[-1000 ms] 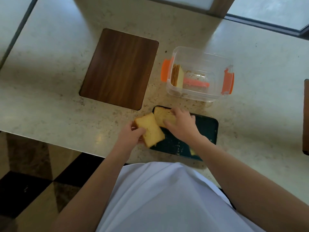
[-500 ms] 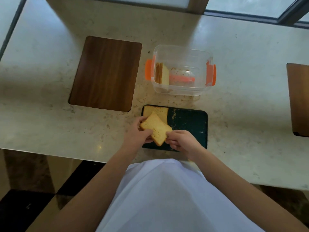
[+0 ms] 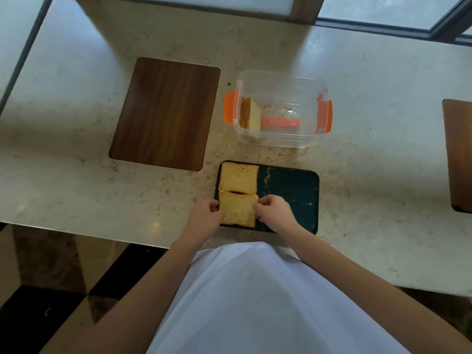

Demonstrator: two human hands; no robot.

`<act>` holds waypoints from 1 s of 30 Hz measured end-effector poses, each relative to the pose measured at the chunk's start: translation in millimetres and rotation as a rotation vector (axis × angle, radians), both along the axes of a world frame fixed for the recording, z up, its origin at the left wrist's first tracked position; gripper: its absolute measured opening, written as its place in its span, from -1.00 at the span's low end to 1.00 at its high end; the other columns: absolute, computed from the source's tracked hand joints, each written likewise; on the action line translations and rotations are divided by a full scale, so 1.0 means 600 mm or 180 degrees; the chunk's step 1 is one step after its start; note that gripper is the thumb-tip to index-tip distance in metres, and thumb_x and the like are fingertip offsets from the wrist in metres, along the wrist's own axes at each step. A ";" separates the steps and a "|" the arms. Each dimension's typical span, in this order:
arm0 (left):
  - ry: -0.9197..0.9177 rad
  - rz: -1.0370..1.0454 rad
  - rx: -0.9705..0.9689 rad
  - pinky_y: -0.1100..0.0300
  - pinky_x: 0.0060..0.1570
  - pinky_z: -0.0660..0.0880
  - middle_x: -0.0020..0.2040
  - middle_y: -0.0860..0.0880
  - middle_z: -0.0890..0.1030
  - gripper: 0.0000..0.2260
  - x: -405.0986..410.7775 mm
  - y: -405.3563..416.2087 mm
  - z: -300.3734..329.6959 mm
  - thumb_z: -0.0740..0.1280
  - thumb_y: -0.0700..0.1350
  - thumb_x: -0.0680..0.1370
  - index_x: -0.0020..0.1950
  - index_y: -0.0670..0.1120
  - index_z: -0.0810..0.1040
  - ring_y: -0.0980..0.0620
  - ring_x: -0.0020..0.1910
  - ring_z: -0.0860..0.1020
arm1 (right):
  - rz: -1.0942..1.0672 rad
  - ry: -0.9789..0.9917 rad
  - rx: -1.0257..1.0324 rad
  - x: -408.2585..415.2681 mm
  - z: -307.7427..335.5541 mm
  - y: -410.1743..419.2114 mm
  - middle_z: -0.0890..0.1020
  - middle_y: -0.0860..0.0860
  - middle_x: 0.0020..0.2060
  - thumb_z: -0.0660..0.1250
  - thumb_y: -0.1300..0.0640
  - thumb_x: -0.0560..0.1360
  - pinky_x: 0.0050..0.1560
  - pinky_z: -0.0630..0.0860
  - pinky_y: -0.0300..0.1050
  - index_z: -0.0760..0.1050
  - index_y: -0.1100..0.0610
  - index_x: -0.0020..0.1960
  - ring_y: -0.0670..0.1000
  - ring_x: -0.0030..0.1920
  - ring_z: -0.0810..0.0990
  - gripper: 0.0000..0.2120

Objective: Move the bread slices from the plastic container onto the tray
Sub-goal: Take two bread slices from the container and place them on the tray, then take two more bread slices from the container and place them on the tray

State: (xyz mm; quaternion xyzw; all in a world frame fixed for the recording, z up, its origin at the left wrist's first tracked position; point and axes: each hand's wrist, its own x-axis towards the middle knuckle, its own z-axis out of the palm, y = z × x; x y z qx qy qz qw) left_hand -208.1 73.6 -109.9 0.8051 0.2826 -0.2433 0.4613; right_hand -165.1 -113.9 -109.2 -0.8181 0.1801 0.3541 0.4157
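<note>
wooden board (image 3: 458,154): cut off at right edge | container slices (image 3: 250,116): count unclear

The right half of the dark tray (image 3: 291,190) lies bare apart from crumbs, open to a reach from above. Its left half is taken by two bread slices (image 3: 238,177), edge to edge, with both hands at the nearer one. Just beyond the tray, the clear plastic container (image 3: 281,80) walls in its remaining slices (image 3: 250,116); its top is open. The bench (image 3: 370,162) to the right is bare.

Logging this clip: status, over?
Both hands pinch near yellow bread slice on dark tray. Slices remain in clear plastic container. Nothing blocking.
</note>
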 end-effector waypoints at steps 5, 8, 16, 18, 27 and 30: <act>0.0064 -0.0099 0.0197 0.31 -0.33 0.30 -0.15 0.12 0.49 -0.59 -0.002 -0.002 0.000 0.34 -0.16 0.52 0.37 -0.15 0.46 0.19 -0.21 0.45 | 0.0035 0.0048 0.0024 -0.001 0.008 0.007 0.72 0.30 -0.05 0.29 0.12 0.54 0.08 0.64 0.24 0.64 0.31 0.02 0.19 -0.14 0.69 -0.73; 0.0115 -0.0326 0.0271 0.21 -0.35 0.33 -0.15 -0.05 0.56 -0.62 0.004 -0.007 0.006 0.34 -0.09 0.47 0.28 -0.14 0.48 0.04 -0.18 0.53 | 0.0002 0.0048 -0.0017 0.002 0.011 0.009 0.69 0.34 -0.01 0.28 0.13 0.54 0.08 0.64 0.25 0.57 0.40 0.14 0.29 -0.07 0.69 -0.65; 0.0196 -0.0720 0.0498 0.06 -0.27 0.41 -0.15 -0.12 0.58 -0.82 0.028 -0.014 0.009 0.31 -0.04 0.46 0.00 -0.08 0.44 0.00 -0.24 0.49 | 0.0179 0.0226 -0.0035 0.010 0.007 0.009 0.68 0.35 0.00 0.28 0.06 0.51 0.00 0.65 0.12 0.58 0.39 0.17 0.19 -0.20 0.63 -0.58; 0.0274 -0.0750 0.0500 0.05 -0.26 0.42 -0.14 -0.16 0.58 -0.88 0.035 -0.013 0.015 0.31 -0.06 0.47 -0.11 -0.05 0.40 -0.02 -0.25 0.48 | 0.0312 0.0348 -0.0066 0.018 0.012 0.005 0.66 0.35 0.07 0.29 0.02 0.51 0.14 0.61 0.27 0.57 0.39 0.20 0.26 -0.12 0.67 -0.54; -0.0872 0.0084 -0.0431 0.16 0.13 0.43 0.26 0.03 0.54 -0.59 0.166 -0.076 0.172 0.24 -0.19 0.59 0.45 -0.07 0.39 0.07 0.21 0.50 | 0.0470 -0.0657 0.0131 0.165 0.128 -0.017 0.71 -0.05 -0.22 0.30 0.02 0.61 -0.26 0.58 -0.27 0.62 0.07 -0.04 -0.14 -0.24 0.68 -0.83; -0.1040 0.0059 -0.0656 0.18 0.20 0.45 0.36 -0.13 0.50 -0.65 0.247 -0.107 0.234 0.20 -0.21 0.63 0.42 -0.21 0.41 -0.06 0.27 0.48 | 0.0122 -0.1468 0.0231 0.247 0.161 -0.007 0.71 -0.02 -0.15 0.32 0.12 0.57 -0.23 0.59 -0.28 0.63 0.13 0.00 -0.09 -0.18 0.67 -0.87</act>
